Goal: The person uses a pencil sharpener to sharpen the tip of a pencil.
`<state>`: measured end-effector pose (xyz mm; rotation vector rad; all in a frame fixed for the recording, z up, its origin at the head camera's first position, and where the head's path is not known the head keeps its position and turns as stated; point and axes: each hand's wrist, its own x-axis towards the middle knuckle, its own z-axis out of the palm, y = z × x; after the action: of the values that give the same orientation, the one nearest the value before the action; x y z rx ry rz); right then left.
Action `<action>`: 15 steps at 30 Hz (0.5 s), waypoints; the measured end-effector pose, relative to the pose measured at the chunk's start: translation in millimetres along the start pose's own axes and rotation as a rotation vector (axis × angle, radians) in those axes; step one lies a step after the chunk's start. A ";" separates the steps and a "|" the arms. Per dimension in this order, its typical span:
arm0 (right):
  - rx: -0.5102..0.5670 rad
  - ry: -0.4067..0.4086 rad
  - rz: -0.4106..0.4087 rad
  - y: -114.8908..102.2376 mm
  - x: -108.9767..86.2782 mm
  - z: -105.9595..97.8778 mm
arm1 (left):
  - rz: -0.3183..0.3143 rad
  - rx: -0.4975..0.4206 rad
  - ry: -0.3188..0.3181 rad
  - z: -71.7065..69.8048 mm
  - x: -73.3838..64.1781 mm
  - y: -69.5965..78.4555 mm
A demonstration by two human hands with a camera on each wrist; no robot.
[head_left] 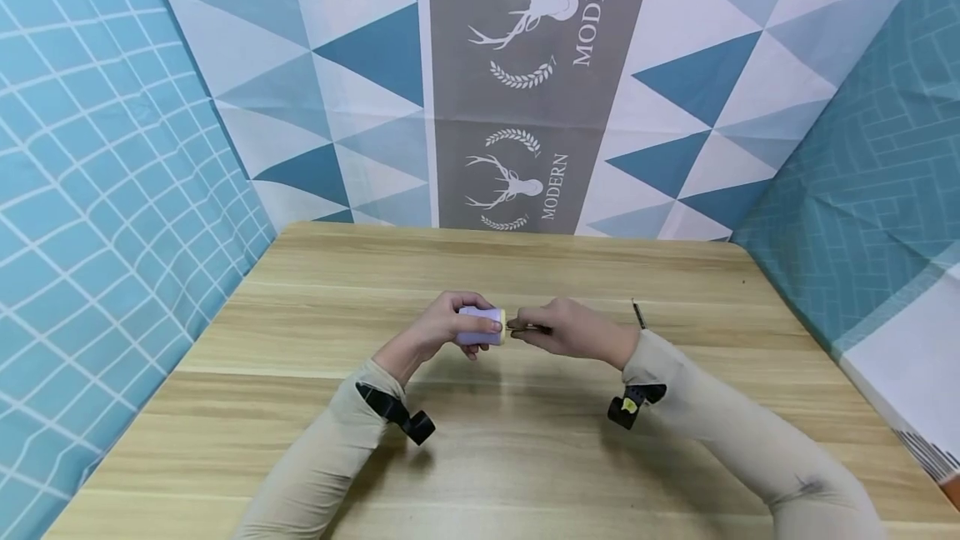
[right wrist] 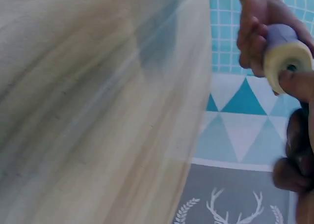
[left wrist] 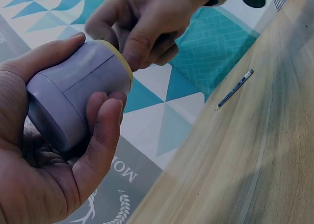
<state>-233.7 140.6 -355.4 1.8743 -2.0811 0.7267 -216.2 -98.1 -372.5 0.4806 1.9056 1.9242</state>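
Note:
My left hand [head_left: 442, 327] grips a lavender, rounded cylinder [left wrist: 81, 79], thumb on one side and fingers curled round the other. It looks like a pencil sharpener. Its cream end [right wrist: 275, 62] has a recess with a dark hole and faces my right hand [head_left: 573, 330]. That hand's fingers are bent close to the cream end. They pinch a small dark, slim thing [head_left: 542, 329], mostly hidden by the fingers, so its kind is unclear. On the table, beyond the right wrist, lies a dark pencil [left wrist: 235, 90] with a light tip.
Both hands are above a light wood-grain table [head_left: 480, 457]. Patterned cloth [head_left: 510, 90] stands behind its far edge, with blue gridded cloth [head_left: 97, 190] on the left and teal cloth [head_left: 862, 148] on the right. Each wrist wears a black strapped camera [head_left: 420, 427].

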 end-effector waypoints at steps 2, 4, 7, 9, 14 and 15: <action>0.205 -0.049 0.152 0.3 1.9 -4.1 | 0.000 -0.002 -0.011 -0.1 0.0 0.1; 0.401 -0.101 0.319 -0.8 3.3 -8.5 | 0.002 0.008 -0.024 0.1 -0.5 0.9; 0.637 -0.160 0.564 -3.3 4.0 -12.9 | 0.009 0.023 -0.042 0.1 -1.2 2.0; 0.768 -0.176 0.670 -3.9 3.8 -14.1 | 0.011 0.036 -0.046 -0.1 -1.9 3.0; 1.019 -0.204 0.777 0.5 3.4 -13.6 | 0.010 0.034 -0.051 -0.3 -2.9 4.8; 1.070 -0.219 0.788 2.0 3.2 -13.3 | 0.011 0.030 -0.052 -0.2 -3.0 5.3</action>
<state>-238.0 144.8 -342.9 1.3993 -2.9039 2.2518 -213.9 -99.8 -367.1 0.5453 1.9058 1.8733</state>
